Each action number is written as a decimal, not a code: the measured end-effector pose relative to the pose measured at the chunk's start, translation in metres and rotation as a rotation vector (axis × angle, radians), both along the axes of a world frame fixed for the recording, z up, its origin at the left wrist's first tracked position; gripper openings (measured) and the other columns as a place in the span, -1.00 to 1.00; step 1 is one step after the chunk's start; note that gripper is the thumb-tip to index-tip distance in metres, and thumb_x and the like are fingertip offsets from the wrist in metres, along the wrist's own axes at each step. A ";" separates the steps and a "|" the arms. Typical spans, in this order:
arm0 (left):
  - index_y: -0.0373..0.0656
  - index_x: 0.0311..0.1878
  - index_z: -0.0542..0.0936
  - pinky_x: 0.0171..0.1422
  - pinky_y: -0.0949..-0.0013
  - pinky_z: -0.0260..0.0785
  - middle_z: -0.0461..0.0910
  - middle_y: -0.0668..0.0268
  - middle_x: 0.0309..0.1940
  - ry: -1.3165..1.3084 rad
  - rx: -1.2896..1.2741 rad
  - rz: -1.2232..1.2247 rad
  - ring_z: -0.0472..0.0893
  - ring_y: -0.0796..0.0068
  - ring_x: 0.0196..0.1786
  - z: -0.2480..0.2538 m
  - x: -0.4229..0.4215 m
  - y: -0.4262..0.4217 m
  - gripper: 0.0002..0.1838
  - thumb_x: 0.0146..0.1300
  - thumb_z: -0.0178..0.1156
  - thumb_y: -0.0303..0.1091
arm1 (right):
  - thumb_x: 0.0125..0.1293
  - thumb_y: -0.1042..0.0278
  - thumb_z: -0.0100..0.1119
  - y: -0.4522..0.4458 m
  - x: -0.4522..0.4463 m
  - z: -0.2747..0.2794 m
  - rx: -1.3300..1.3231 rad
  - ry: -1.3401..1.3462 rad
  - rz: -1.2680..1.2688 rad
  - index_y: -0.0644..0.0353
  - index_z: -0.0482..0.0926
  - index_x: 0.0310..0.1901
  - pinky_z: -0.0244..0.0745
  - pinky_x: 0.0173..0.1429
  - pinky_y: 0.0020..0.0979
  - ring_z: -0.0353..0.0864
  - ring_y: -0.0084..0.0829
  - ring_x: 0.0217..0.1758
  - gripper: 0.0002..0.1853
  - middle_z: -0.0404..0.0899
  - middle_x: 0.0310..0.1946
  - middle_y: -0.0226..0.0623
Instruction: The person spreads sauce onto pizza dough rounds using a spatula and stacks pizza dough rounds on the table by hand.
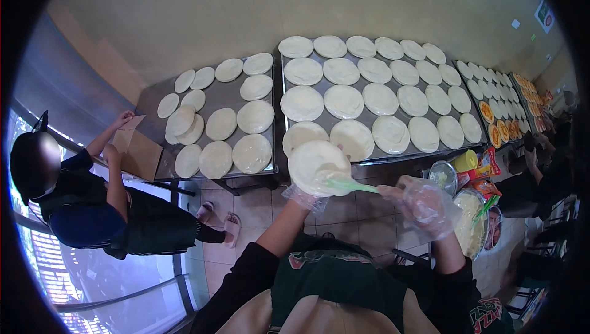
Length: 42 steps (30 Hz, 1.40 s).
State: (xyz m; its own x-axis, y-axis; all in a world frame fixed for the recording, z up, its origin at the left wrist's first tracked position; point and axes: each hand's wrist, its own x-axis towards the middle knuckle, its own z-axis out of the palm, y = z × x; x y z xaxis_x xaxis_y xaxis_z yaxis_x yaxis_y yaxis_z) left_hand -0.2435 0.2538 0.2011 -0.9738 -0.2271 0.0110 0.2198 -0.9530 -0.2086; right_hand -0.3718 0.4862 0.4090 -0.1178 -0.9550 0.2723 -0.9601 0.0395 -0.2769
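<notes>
My left hand [305,200], in a clear plastic glove, supports a round pizza crust [312,161] from below, its fingers mostly hidden under it. My right hand [424,204], gloved too, is closed around the handle of a pale green spatula [356,186]. The spatula's blade lies against the near part of the crust, where a creamy white spread shows. Just beyond my hands, several rows of white-coated crusts [343,102] lie on a metal table [384,156].
To the right stand a large bowl of white spread [465,217], a smaller metal bowl [442,177] and a yellow container [465,161]. At left, a person [104,186] handles a cardboard box [140,153] beside another table of crusts. Other people work at far right near topped pizzas [495,134].
</notes>
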 end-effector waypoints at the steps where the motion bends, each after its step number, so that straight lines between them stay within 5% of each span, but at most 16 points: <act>1: -0.03 0.56 0.18 0.58 -0.37 0.11 0.31 0.15 0.47 -0.003 -0.237 0.099 0.34 -0.09 0.47 -0.015 -0.004 -0.009 -0.26 0.50 -0.12 0.24 | 0.25 0.33 0.27 0.007 -0.004 0.006 0.064 0.033 -0.049 -0.14 0.72 0.05 0.52 -0.27 -0.20 0.58 -0.20 -0.33 -0.68 0.47 -0.43 -0.29; 11: 0.07 0.60 0.10 0.65 -0.32 -0.07 0.15 0.28 0.60 0.151 -0.239 0.306 0.14 0.00 0.60 0.009 -0.008 -0.014 -0.26 0.51 -0.19 0.26 | 0.28 0.33 0.27 0.013 0.024 -0.020 0.100 0.061 -0.204 -0.12 0.70 0.08 0.50 -0.38 -0.19 0.57 -0.23 -0.42 -0.68 0.44 -0.47 -0.30; 13: 0.08 0.59 0.16 0.62 -0.27 0.06 0.21 0.27 0.58 -0.335 -0.494 0.448 0.24 -0.06 0.55 0.019 -0.005 -0.014 -0.13 0.43 -0.21 0.48 | 0.28 0.32 0.29 0.025 0.015 -0.021 0.099 0.097 -0.275 -0.17 0.68 0.11 0.50 -0.40 -0.19 0.56 -0.22 -0.47 -0.65 0.46 -0.46 -0.30; 14: 0.08 0.59 0.16 0.62 -0.27 0.06 0.21 0.27 0.58 -0.339 -0.493 0.448 0.24 -0.06 0.55 0.010 -0.006 -0.017 -0.13 0.43 -0.21 0.48 | 0.28 0.32 0.29 0.024 0.015 -0.019 0.101 0.094 -0.273 -0.17 0.68 0.11 0.50 -0.40 -0.19 0.56 -0.22 -0.47 -0.65 0.46 -0.46 -0.30; 15: 0.08 0.60 0.13 0.63 -0.25 0.04 0.18 0.28 0.59 -0.519 -1.076 0.564 0.22 -0.03 0.56 0.000 -0.008 -0.020 -0.14 0.45 -0.23 0.46 | 0.28 0.33 0.29 0.020 0.017 -0.017 0.049 0.074 -0.287 -0.15 0.69 0.10 0.49 -0.41 -0.19 0.56 -0.22 -0.47 -0.66 0.45 -0.46 -0.31; 17: 0.09 0.61 0.10 0.64 -0.22 0.03 0.15 0.29 0.61 -0.678 -1.673 0.655 0.20 -0.01 0.57 -0.014 -0.011 -0.024 -0.16 0.47 -0.24 0.43 | 0.27 0.36 0.29 0.007 0.026 -0.012 0.032 0.041 -0.295 -0.11 0.68 0.10 0.48 -0.39 -0.16 0.56 -0.22 -0.44 -0.65 0.45 -0.44 -0.29; 19: 0.10 0.62 0.06 0.67 -0.19 -0.02 0.11 0.29 0.62 0.110 -0.453 0.471 0.18 0.01 0.59 -0.011 -0.013 -0.024 -0.27 0.55 -0.25 0.28 | 0.27 0.38 0.28 -0.008 0.040 -0.017 0.020 0.010 -0.250 -0.10 0.68 0.10 0.48 -0.37 -0.14 0.57 -0.21 -0.41 -0.64 0.46 -0.43 -0.28; 22: 0.09 0.61 0.09 0.68 -0.19 -0.04 0.13 0.27 0.61 0.051 -0.234 0.410 0.19 0.04 0.58 0.007 -0.005 -0.020 -0.29 0.55 -0.21 0.24 | 0.27 0.43 0.24 -0.005 0.044 -0.019 0.063 -0.065 -0.185 -0.10 0.67 0.13 0.49 -0.32 -0.12 0.58 -0.18 -0.32 -0.61 0.47 -0.38 -0.25; 23: 0.09 0.61 0.09 0.68 -0.19 -0.04 0.13 0.27 0.61 0.051 -0.233 0.414 0.19 0.04 0.58 0.001 -0.006 -0.023 -0.29 0.55 -0.21 0.24 | 0.26 0.42 0.27 0.003 0.036 -0.023 0.059 -0.025 -0.182 -0.10 0.67 0.14 0.49 -0.33 -0.13 0.57 -0.18 -0.35 -0.60 0.47 -0.39 -0.26; 29: 0.01 0.60 0.07 0.69 -0.07 0.00 0.17 0.21 0.58 -0.561 -1.494 0.725 0.21 0.13 0.58 -0.010 0.005 -0.035 -0.30 0.56 -0.12 0.15 | 0.27 0.33 0.37 0.018 0.030 -0.050 -0.109 -0.025 -0.317 -0.17 0.70 0.10 0.45 -0.42 -0.16 0.55 -0.21 -0.48 -0.64 0.48 -0.45 -0.29; 35: -0.04 0.57 0.14 0.67 -0.05 0.08 0.24 0.19 0.54 -0.272 -0.839 0.537 0.22 0.17 0.58 0.037 0.011 -0.022 -0.37 0.57 -0.04 -0.01 | 0.27 0.44 0.39 0.022 0.038 -0.108 -0.195 -0.163 -0.397 -0.18 0.70 0.13 0.47 -0.42 -0.17 0.58 -0.21 -0.47 -0.60 0.53 -0.44 -0.24; 37: -0.08 0.54 0.23 0.66 -0.04 0.10 0.27 0.17 0.52 -0.144 -0.412 0.455 0.25 0.17 0.57 0.052 0.012 -0.019 -0.37 0.54 0.02 -0.01 | 0.27 0.47 0.38 0.019 0.032 -0.110 -0.268 -0.167 -0.448 -0.17 0.70 0.14 0.47 -0.42 -0.18 0.58 -0.21 -0.47 -0.59 0.54 -0.43 -0.23; 41: -0.10 0.52 0.27 0.65 -0.04 0.13 0.29 0.15 0.51 -0.224 -0.643 0.539 0.29 0.16 0.55 0.044 0.006 -0.020 -0.38 0.53 0.03 -0.01 | 0.25 0.54 0.38 0.016 0.045 -0.095 -0.329 -0.194 -0.473 -0.13 0.69 0.15 0.46 -0.42 -0.20 0.58 -0.20 -0.47 -0.56 0.54 -0.43 -0.22; 42: -0.10 0.52 0.26 0.64 -0.04 0.16 0.29 0.14 0.51 -0.123 -0.445 0.507 0.30 0.15 0.55 0.042 0.003 -0.019 -0.38 0.54 0.01 0.01 | 0.25 0.54 0.38 0.015 0.050 -0.096 -0.330 -0.195 -0.475 -0.13 0.69 0.15 0.46 -0.42 -0.20 0.58 -0.20 -0.47 -0.56 0.54 -0.43 -0.22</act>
